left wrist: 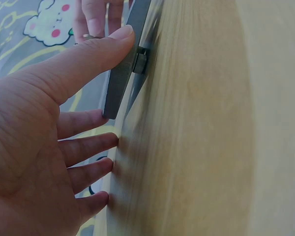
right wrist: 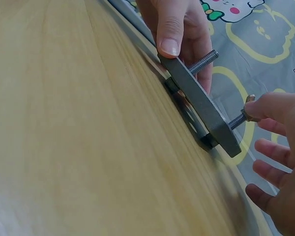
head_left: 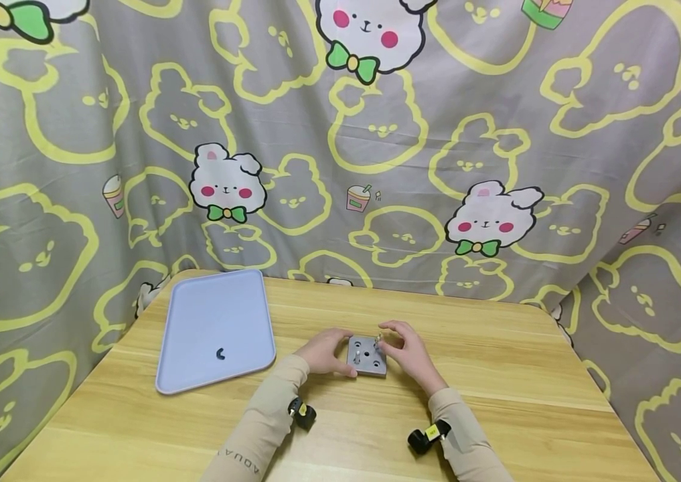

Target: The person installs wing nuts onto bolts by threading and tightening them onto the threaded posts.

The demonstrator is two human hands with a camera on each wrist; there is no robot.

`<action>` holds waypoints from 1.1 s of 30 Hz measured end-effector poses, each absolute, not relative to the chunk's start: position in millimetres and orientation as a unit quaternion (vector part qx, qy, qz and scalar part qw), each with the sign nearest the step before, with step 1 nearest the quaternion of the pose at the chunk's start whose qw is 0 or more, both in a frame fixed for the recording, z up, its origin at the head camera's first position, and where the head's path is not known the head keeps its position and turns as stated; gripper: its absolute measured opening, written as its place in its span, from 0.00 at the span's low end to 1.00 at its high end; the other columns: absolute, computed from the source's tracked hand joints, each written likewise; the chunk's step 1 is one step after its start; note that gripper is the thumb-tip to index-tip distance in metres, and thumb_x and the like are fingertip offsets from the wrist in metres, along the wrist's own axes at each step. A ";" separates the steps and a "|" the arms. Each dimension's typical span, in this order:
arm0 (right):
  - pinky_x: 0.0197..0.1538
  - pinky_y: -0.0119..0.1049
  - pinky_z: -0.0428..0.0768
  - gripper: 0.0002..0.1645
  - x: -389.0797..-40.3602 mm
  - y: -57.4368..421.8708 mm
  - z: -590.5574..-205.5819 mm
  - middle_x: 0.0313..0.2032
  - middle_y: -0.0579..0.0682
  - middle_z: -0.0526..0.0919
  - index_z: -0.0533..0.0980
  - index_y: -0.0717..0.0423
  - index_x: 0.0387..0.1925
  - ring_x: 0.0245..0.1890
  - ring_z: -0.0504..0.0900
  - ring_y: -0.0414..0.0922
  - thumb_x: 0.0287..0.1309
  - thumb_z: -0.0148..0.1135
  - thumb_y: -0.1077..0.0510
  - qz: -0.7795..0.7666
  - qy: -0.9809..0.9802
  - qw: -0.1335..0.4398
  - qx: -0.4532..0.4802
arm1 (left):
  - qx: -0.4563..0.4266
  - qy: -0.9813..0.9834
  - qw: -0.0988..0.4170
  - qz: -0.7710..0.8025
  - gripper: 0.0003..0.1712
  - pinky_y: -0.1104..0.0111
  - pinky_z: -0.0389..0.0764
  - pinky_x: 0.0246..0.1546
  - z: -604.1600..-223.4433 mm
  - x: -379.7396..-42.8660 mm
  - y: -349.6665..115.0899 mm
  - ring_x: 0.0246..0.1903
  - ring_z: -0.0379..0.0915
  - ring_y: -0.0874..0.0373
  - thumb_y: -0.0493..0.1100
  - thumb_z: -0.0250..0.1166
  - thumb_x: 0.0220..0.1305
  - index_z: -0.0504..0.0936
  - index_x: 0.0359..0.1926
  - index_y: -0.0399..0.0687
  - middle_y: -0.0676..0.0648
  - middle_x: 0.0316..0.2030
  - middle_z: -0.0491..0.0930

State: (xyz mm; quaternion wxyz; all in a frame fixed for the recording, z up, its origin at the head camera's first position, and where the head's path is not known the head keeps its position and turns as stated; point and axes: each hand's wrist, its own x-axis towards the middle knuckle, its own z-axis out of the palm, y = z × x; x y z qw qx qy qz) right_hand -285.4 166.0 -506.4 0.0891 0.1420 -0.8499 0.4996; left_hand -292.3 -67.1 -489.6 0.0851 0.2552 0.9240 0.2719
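Observation:
A square grey metal plate (head_left: pixel 367 367) with several holes stands just above the wooden table, bolt heads (right wrist: pixel 209 141) beneath it. Two threaded bolts rise through it; the bare one (right wrist: pixel 204 62) is on the left hand's side. My left hand (head_left: pixel 323 351) holds the plate by its left side, thumb on the near edge and fingers at the far edge. At the far right corner, my right hand (head_left: pixel 408 349) pinches a small brass-coloured nut (right wrist: pixel 251 108) at the top of the other bolt (right wrist: pixel 237 120). Its remaining fingers are spread and loosely bent.
A pale blue tray (head_left: pixel 213 301) lies left of the left hand, with a small dark curved piece (head_left: pixel 220 354) in it. The wooden table (head_left: pixel 485 375) reaches back to a grey patterned curtain (head_left: pixel 292 134). Both wrists carry small black cameras (head_left: pixel 304 414).

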 end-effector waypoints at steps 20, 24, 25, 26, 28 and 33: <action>0.54 0.50 0.80 0.05 -285.1 164.2 -504.7 0.52 0.57 0.81 0.77 0.57 0.30 0.57 0.78 0.55 0.54 0.67 0.64 0.499 -0.851 0.114 0.117 | 0.253 0.923 0.092 0.275 0.53 0.53 0.64 0.70 -487.4 -290.2 -66.1 0.66 0.66 0.45 0.59 0.77 0.44 0.67 0.68 0.41 0.40 0.66 0.70; 0.60 0.54 0.78 0.14 -285.6 165.1 -505.7 0.54 0.57 0.80 0.78 0.57 0.41 0.59 0.76 0.57 0.52 0.70 0.63 0.500 -0.852 0.098 0.118 | 0.255 0.923 0.091 0.274 0.52 0.53 0.65 0.70 -486.1 -289.4 -66.4 0.66 0.66 0.45 0.58 0.77 0.45 0.67 0.67 0.41 0.40 0.66 0.71; 0.61 0.55 0.76 0.17 -285.6 165.3 -505.9 0.54 0.57 0.79 0.78 0.57 0.45 0.60 0.75 0.57 0.52 0.70 0.63 0.500 -0.853 0.095 0.119 | 0.256 0.923 0.090 0.273 0.52 0.52 0.65 0.70 -486.0 -289.4 -66.5 0.66 0.66 0.45 0.58 0.77 0.44 0.67 0.67 0.40 0.39 0.65 0.71; 0.63 0.55 0.74 0.20 -285.5 165.5 -506.0 0.55 0.57 0.79 0.78 0.57 0.48 0.60 0.75 0.58 0.52 0.71 0.63 0.498 -0.854 0.092 0.122 | 0.255 0.923 0.092 0.275 0.52 0.53 0.64 0.70 -485.8 -289.5 -66.5 0.66 0.66 0.45 0.58 0.77 0.45 0.67 0.68 0.41 0.40 0.66 0.70; 0.65 0.56 0.72 0.23 -285.6 165.8 -505.9 0.56 0.57 0.79 0.78 0.57 0.51 0.61 0.74 0.57 0.52 0.71 0.62 0.495 -0.855 0.088 0.128 | 0.255 0.923 0.092 0.274 0.52 0.53 0.64 0.70 -486.1 -290.0 -66.7 0.66 0.66 0.45 0.58 0.77 0.45 0.67 0.68 0.41 0.40 0.66 0.70; 0.63 0.57 0.74 0.16 -284.2 165.0 -503.7 0.57 0.58 0.78 0.80 0.58 0.46 0.61 0.73 0.57 0.54 0.68 0.63 0.500 -0.852 0.084 0.128 | 0.255 0.923 0.091 0.273 0.53 0.53 0.64 0.70 -487.2 -291.2 -66.7 0.66 0.66 0.45 0.59 0.77 0.44 0.67 0.68 0.41 0.40 0.66 0.70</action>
